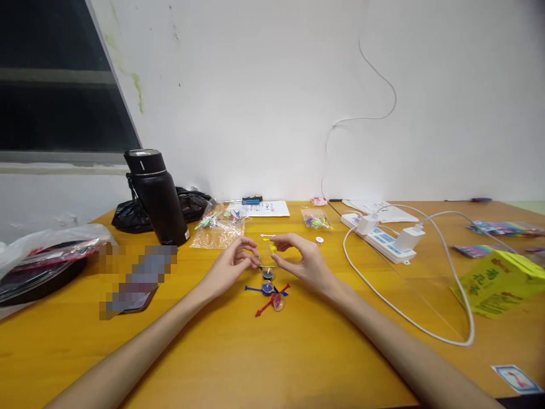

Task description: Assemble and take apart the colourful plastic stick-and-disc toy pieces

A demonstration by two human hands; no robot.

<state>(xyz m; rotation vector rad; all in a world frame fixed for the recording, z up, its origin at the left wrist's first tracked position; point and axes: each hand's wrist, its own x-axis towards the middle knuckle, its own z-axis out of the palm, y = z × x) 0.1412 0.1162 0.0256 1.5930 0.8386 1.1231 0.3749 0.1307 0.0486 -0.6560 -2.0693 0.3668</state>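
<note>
Both my hands hover over the middle of the orange table (264, 363). My left hand (233, 264) has its fingers curled in a pinch near a thin green stick. My right hand (299, 258) pinches a small yellow piece (272, 246) between thumb and fingertips. Just below the hands lie small toy parts: a black and clear cap (267, 274), a blue arrow piece (266, 289) and a red arrow piece (271, 305). A white arrow stick (267, 235) lies just beyond the hands.
A black flask (156, 196) stands at the left, with a black bag behind it. Clear bags of coloured parts (218, 226) lie past the hands. A white power strip (378, 237) with chargers and a looping cable sits right. A yellow box (498, 281) is far right.
</note>
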